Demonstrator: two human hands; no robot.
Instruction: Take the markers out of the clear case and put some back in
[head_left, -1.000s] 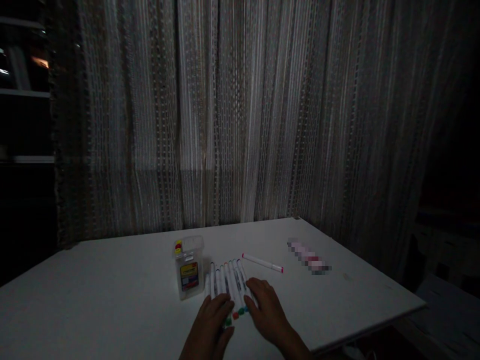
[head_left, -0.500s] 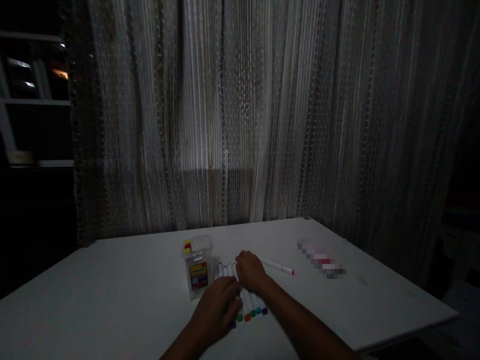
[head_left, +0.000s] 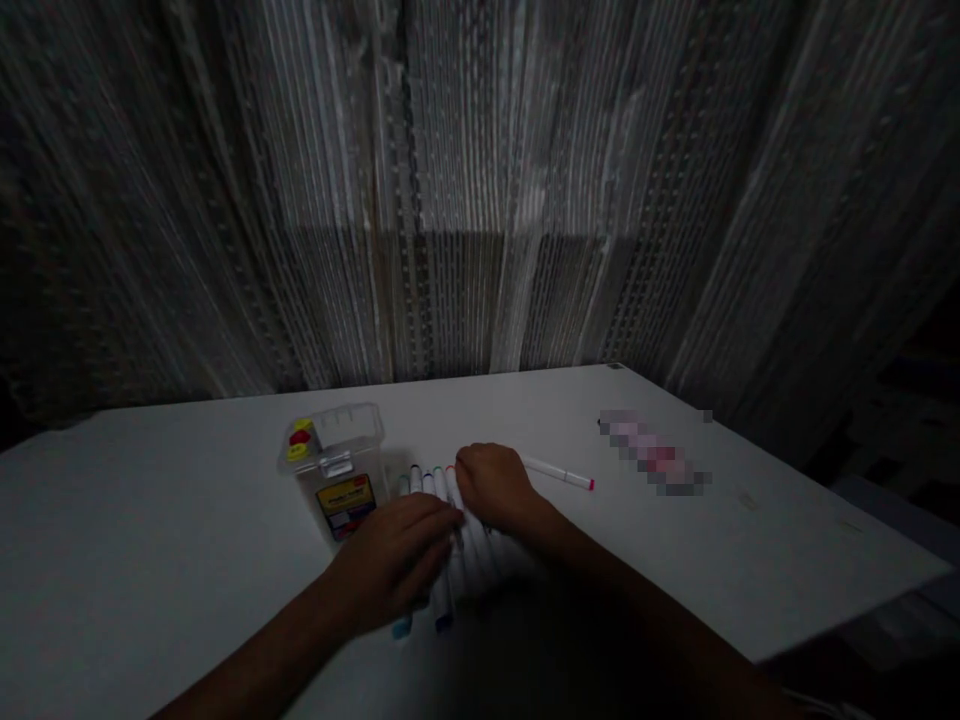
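Note:
A row of white markers [head_left: 442, 486] with coloured ends lies on the white table, partly under my hands. My left hand [head_left: 397, 550] rests over the row from the left, fingers stretched across the barrels and thumb apart. At the right side of the row, my right hand [head_left: 496, 484] has its fingers curled against the markers, with the fingertips partly hidden. Dark shadow covers the near ends of some markers. A single marker with a pink end [head_left: 559, 472] lies apart, just right of my right hand. Behind my left hand stands a clear plastic box [head_left: 330, 460] with a dark label.
A blurred-out pinkish item [head_left: 649, 452] lies on the right part of the white table [head_left: 187, 520]. Beyond the back edge hangs a grey, stringy curtain [head_left: 465, 200]. The table's right edge runs diagonally toward me, with dim objects past it.
The view has tilted down and come closer, so everything looks larger and higher up. Both hands stay at the markers; more of the row's left side shows beneath my left hand.

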